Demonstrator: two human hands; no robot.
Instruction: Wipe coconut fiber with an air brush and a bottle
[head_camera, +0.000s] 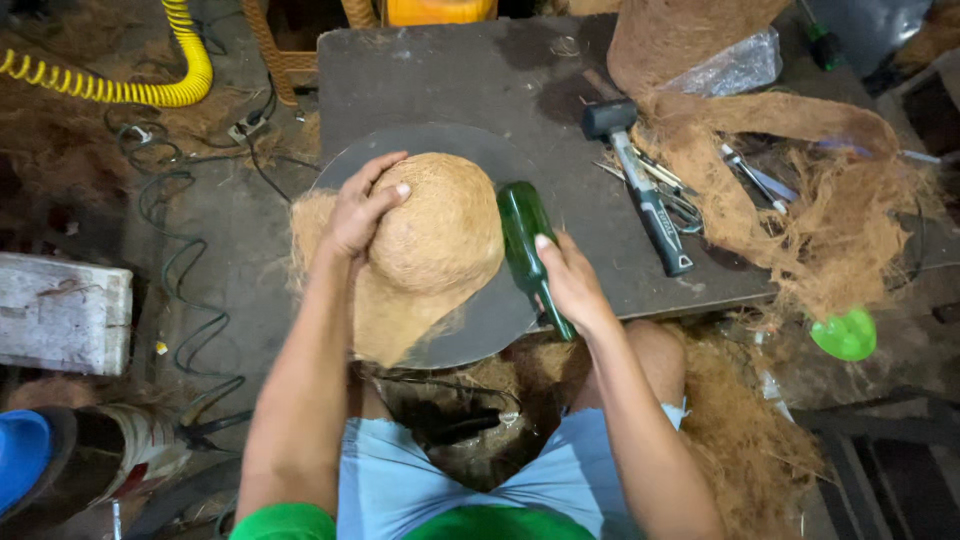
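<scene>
Coir dome (440, 225) sits on a round dark plate (495, 310) at the tabletop (450, 80) edge; I see my left hand (362, 212) pressed flat on its top, my right hand (568, 283) clenched around a green bottle (528, 245) beside it, mallet (640, 185) further right

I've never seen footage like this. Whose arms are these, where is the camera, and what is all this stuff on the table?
There is no machine here: a person wears a camera on the head, so the one picture looks down at their own two arms. The left hand rests on a domed, hat-shaped piece of brown coconut-like fibre that sits on a round dark plate. The right hand grips a green glass bottle beside the dome. On the dark worktable lie a black mallet, scissors and loose fibre matting.
</scene>
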